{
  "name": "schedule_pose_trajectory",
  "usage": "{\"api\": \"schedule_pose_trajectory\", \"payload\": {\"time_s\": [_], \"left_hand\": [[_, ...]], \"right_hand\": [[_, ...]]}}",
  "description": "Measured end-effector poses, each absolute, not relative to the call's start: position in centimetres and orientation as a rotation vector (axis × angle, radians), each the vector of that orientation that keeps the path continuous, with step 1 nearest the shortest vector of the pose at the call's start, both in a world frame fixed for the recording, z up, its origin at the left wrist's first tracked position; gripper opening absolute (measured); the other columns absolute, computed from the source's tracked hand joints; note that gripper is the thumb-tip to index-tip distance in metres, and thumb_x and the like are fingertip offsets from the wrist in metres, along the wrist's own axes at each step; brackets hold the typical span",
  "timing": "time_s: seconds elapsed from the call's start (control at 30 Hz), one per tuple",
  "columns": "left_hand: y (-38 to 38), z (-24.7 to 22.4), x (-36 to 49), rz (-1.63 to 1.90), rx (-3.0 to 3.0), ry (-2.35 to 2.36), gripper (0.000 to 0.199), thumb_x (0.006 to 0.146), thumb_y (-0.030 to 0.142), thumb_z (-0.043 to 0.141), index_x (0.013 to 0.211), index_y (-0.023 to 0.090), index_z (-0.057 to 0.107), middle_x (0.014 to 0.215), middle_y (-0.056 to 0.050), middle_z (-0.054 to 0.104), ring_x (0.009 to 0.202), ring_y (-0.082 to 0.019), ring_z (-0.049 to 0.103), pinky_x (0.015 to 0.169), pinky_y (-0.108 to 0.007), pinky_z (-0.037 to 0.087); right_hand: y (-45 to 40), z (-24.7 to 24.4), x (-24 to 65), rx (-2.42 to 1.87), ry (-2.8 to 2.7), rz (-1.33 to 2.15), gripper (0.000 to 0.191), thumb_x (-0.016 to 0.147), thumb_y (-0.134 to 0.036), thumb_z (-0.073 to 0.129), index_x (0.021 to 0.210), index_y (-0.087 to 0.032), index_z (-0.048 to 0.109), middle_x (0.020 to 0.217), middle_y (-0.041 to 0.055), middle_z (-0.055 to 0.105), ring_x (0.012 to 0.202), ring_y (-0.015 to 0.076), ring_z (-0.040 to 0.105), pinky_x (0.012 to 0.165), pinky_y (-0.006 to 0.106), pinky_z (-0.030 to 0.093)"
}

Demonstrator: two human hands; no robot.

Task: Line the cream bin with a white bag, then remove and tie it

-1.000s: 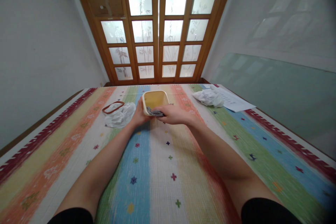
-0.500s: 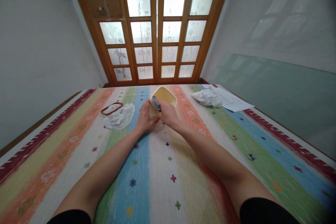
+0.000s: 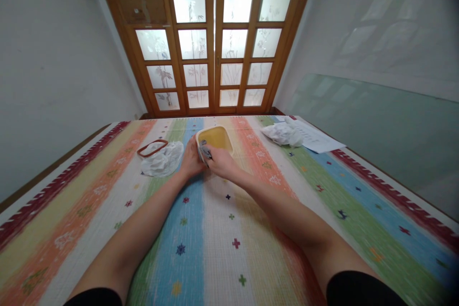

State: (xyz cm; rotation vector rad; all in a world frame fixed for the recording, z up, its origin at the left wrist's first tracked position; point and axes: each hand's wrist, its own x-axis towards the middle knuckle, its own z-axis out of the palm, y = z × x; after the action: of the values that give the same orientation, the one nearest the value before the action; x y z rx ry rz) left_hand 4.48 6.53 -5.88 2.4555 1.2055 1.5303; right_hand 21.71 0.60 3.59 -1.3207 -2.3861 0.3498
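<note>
A cream, square tub (image 3: 221, 139) with rounded corners and a yellowish inside stands near the table's far side, its mouth facing up and somewhat toward me. Around its left side my left hand (image 3: 192, 158) is closed, the fingers partly hidden by the wall. My right hand (image 3: 219, 161) pinches a crumpled grey cloth (image 3: 204, 149) against the tub's near-left rim. Part of the cloth lies over the inner wall. The thumb and fingers of that hand are pressed together on it.
A reddish-brown ring-shaped band (image 3: 152, 148) lies on a crumpled white plastic bag (image 3: 163, 162) at left. Another white bag (image 3: 283, 133) rests by printed paper sheets (image 3: 319, 137) at the far right. A striped tablecloth (image 3: 220, 229) covers the table.
The tub has shifted left and turned, so its rim sits squarer to me. Both hands moved left with it, the grey cloth still in my right.
</note>
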Motion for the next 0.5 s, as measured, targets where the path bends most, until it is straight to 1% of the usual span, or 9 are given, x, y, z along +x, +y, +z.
{"api": "schedule_pose_trajectory", "payload": {"time_s": [0.07, 0.13, 0.27, 0.4, 0.5], "left_hand": [[6.8, -5.7, 4.1, 1.531, 2.475, 1.172, 0.105, 0.073, 0.045, 0.082, 0.158, 0.02, 0.026, 0.154, -0.02, 0.042, 0.145, -0.039, 0.045, 0.12, -0.062, 0.039], [7.0, -5.6, 3.6, 1.496, 2.509, 1.123, 0.109, 0.07, 0.047, 0.084, 0.158, 0.022, 0.025, 0.154, -0.019, 0.042, 0.143, -0.039, 0.046, 0.118, -0.061, 0.042], [7.3, -5.5, 3.0, 1.381, 2.597, 1.071, 0.114, 0.067, 0.048, 0.086, 0.159, 0.023, 0.022, 0.155, -0.019, 0.04, 0.144, -0.041, 0.044, 0.12, -0.062, 0.04], [7.4, -5.3, 3.1, 1.375, 2.629, 1.032, 0.117, 0.066, 0.049, 0.087, 0.159, 0.023, 0.022, 0.154, -0.02, 0.04, 0.144, -0.042, 0.043, 0.122, -0.064, 0.037], [6.7, -4.7, 3.6, 1.347, 2.665, 0.994, 0.12, 0.064, 0.046, 0.089, 0.16, 0.023, 0.021, 0.155, -0.02, 0.039, 0.146, -0.043, 0.042, 0.122, -0.064, 0.037]], "right_hand": [[0.4, 4.1, 22.1, -1.355, -2.481, 0.284, 0.03, 0.101, -0.028, 0.049, 0.125, -0.02, 0.065, 0.112, 0.0124, 0.078, 0.098, 0.0252, 0.072, 0.08, 0.029, 0.044], [0.1, 4.7, 22.5, -1.351, -2.585, 0.222, 0.027, 0.098, -0.024, 0.052, 0.12, -0.02, 0.067, 0.11, 0.0129, 0.078, 0.095, 0.0256, 0.072, 0.077, 0.029, 0.044], [-0.7, 6.2, 23.6, -1.244, -2.816, 0.148, 0.026, 0.094, -0.018, 0.053, 0.112, -0.021, 0.072, 0.11, 0.013, 0.078, 0.098, 0.0259, 0.073, 0.077, 0.03, 0.045], [-0.7, 6.6, 24.3, -1.261, -2.876, 0.096, 0.028, 0.097, -0.018, 0.049, 0.111, -0.019, 0.074, 0.109, 0.0152, 0.078, 0.097, 0.0277, 0.074, 0.078, 0.032, 0.049], [0.6, 4.9, 23.8, -1.33, -2.848, 0.147, 0.03, 0.097, -0.018, 0.05, 0.115, -0.018, 0.074, 0.113, 0.0165, 0.078, 0.098, 0.0286, 0.074, 0.083, 0.034, 0.052]]}}
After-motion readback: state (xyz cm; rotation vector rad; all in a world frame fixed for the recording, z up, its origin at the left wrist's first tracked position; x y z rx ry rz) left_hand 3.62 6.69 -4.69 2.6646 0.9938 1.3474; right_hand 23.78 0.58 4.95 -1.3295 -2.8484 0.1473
